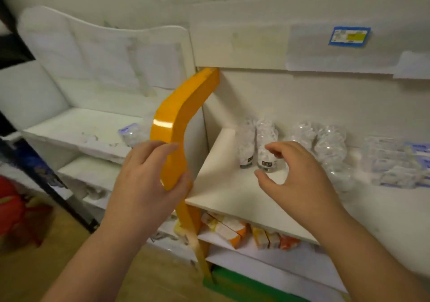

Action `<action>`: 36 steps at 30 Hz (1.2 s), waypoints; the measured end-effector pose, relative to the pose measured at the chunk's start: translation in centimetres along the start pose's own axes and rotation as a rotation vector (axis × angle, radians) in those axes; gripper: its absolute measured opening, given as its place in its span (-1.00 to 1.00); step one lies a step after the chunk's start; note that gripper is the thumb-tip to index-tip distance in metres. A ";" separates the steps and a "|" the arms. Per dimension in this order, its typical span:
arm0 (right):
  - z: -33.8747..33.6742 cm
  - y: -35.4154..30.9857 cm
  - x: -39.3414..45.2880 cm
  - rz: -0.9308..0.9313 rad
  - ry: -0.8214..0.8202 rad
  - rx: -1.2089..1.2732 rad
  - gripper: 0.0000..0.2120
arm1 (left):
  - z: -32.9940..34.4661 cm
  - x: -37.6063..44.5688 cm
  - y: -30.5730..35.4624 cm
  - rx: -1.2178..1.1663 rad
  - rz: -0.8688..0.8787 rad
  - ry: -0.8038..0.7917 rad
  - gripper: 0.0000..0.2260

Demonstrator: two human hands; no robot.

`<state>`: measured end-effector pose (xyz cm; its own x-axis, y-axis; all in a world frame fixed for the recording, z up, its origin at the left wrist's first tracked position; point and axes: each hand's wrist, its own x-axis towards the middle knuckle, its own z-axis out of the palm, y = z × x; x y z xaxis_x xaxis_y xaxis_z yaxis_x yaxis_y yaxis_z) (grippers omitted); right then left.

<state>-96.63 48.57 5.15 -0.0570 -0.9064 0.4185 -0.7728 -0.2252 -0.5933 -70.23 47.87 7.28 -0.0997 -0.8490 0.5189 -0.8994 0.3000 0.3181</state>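
My left hand (149, 173) grips the curved orange side panel (176, 115) of a white shelf unit, fingers over its front edge and thumb behind. My right hand (295, 176) hovers over the cream shelf board (223, 190), fingers loosely curled and holding nothing. Just beyond its fingertips stand two small clear wrapped bottles with dark labels (258, 148). More clear wrapped bottles (325, 145) stand further right on the same shelf.
A blue and yellow price tag (349, 36) sticks on the shelf above. Orange and white boxes (244, 232) lie on the lower shelf. Clear packets (395, 164) sit at far right. A second white shelf unit (88, 124) stands left, a red object (14, 208) on the wooden floor.
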 end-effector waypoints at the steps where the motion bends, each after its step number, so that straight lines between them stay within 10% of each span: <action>1: 1.1 -1.8 0.0 -0.002 -0.003 0.002 -0.54 | -1.0 -0.4 -1.9 -0.009 0.008 0.002 -0.51; 14: 15.4 -20.4 0.4 -0.125 -0.074 0.036 -0.57 | -8.1 -1.9 -22.2 -0.045 -0.105 -0.074 -0.51; 36: 33.6 -18.1 16.5 0.238 -0.164 -0.107 -0.25 | -3.7 13.7 -37.8 -0.088 -0.130 -0.148 -0.50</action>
<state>-62.39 25.71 -0.30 -0.1484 -0.9767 0.1549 -0.8129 0.0313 -0.5816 -36.01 26.52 5.24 -0.0524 -0.9359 0.3483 -0.8690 0.2146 0.4459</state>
